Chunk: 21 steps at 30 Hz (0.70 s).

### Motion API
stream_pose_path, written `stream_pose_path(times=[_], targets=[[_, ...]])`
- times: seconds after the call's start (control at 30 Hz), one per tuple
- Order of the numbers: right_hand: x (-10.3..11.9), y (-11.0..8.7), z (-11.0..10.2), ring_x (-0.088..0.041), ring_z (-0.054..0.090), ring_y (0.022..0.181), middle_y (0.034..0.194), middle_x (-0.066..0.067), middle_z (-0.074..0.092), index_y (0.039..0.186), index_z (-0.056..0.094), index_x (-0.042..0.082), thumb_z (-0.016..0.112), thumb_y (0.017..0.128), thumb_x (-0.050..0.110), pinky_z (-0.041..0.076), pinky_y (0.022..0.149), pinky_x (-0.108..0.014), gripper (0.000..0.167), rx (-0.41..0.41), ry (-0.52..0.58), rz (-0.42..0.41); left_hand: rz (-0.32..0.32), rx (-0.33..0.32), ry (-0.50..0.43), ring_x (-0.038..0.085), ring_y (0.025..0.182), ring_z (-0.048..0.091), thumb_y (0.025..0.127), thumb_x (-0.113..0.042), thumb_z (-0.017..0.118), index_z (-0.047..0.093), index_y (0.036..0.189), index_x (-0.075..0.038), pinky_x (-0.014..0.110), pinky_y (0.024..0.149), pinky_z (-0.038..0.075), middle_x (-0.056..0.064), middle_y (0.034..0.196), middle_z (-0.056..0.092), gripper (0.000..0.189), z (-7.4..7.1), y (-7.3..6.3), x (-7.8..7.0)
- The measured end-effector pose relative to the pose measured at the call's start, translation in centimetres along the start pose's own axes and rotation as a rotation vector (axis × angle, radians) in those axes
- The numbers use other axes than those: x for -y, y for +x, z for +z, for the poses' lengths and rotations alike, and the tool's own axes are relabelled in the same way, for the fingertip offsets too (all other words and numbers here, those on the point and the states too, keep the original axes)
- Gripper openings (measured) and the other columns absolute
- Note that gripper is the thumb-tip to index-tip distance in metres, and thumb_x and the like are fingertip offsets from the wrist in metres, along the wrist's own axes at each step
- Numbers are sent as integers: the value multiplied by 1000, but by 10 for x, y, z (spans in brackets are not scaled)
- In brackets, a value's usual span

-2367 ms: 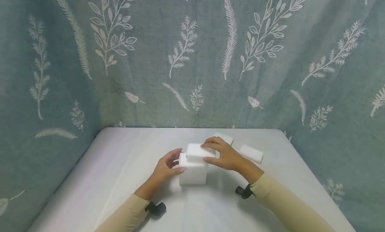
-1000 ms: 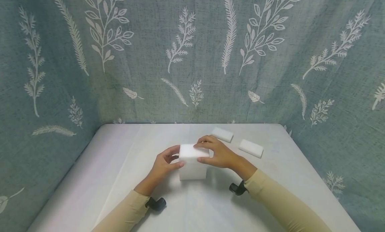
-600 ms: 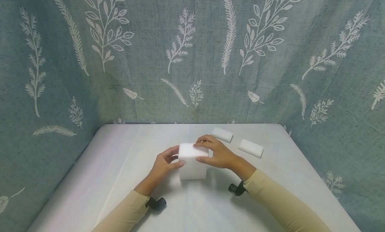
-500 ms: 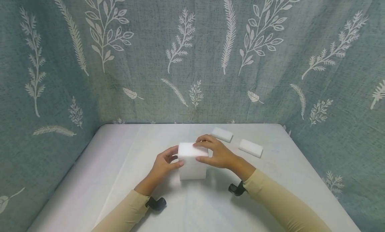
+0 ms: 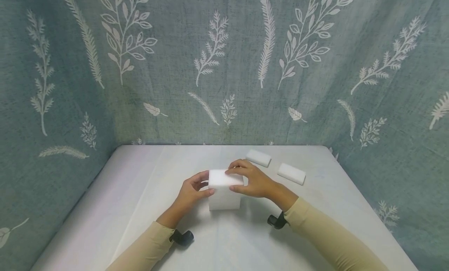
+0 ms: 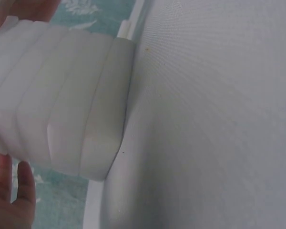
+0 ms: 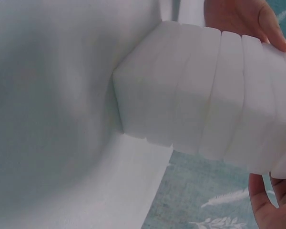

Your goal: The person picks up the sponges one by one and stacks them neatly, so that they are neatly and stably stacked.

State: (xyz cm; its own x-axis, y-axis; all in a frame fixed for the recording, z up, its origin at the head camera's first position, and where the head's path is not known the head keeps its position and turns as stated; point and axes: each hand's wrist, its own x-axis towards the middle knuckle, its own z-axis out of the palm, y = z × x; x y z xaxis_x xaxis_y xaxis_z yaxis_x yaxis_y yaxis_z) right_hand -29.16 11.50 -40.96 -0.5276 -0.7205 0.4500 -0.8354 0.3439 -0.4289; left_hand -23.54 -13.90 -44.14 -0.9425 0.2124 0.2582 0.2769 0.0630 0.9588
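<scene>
A stack of several white sponges [image 5: 224, 201] stands on the table in the head view, its flat layers showing in the left wrist view. My left hand [image 5: 191, 193] holds the upper left side, thumb at the near corner and fingers toward the back. My right hand [image 5: 254, 181] grips the top sponge [image 5: 219, 177] from the right, with the thumb on its near edge and fingertips on its top. The layers [image 7: 181, 86] run slightly uneven at their edges in the right wrist view. The far side of the stack is hidden.
Two loose white sponges, a farther one [image 5: 258, 158] and a nearer one [image 5: 292, 174], lie flat behind and right of the stack. The white table [image 5: 140, 224] is enclosed by a green leaf-patterned curtain [image 5: 175, 68]. Black wrist cameras [image 5: 182, 238] hang below both cuffs.
The top sponge, earlier held higher and off to the right, has come left and down onto the stack, lined up with it. In the last half second both hands have barely moved.
</scene>
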Motion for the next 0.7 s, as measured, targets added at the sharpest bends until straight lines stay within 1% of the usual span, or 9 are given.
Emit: stream_pose_path(times=[0.13,0.3,0.53,0.7], targets=[[-2,-1,0,-15,48,118,127,2,53,125,66,16,76,85,31,46,96,-39,44,16,6,4,-4,3,2,35,121,53,81,-7,79,56,132,0,55,103,39,16,131,57,56,0,0,0],[-2,-2,-3,-15,47,120,130,3,51,130,62,17,77,84,33,46,97,-40,51,50,21,16,-12,7,-3,36,121,52,81,-9,79,56,132,0,56,102,39,15,133,57,57,0,-1,0],[-2,-1,-4,-16,49,120,130,2,52,132,59,16,77,84,33,47,97,-41,54,83,39,27,17,13,-3,37,122,51,81,-9,79,56,132,-1,60,102,37,14,134,56,56,-1,-1,0],[-1,1,-6,-15,50,119,129,3,53,131,60,15,79,82,31,47,96,-39,55,92,51,38,-1,11,-6,38,122,51,80,-10,80,56,132,0,60,102,37,14,134,56,58,-1,-1,1]])
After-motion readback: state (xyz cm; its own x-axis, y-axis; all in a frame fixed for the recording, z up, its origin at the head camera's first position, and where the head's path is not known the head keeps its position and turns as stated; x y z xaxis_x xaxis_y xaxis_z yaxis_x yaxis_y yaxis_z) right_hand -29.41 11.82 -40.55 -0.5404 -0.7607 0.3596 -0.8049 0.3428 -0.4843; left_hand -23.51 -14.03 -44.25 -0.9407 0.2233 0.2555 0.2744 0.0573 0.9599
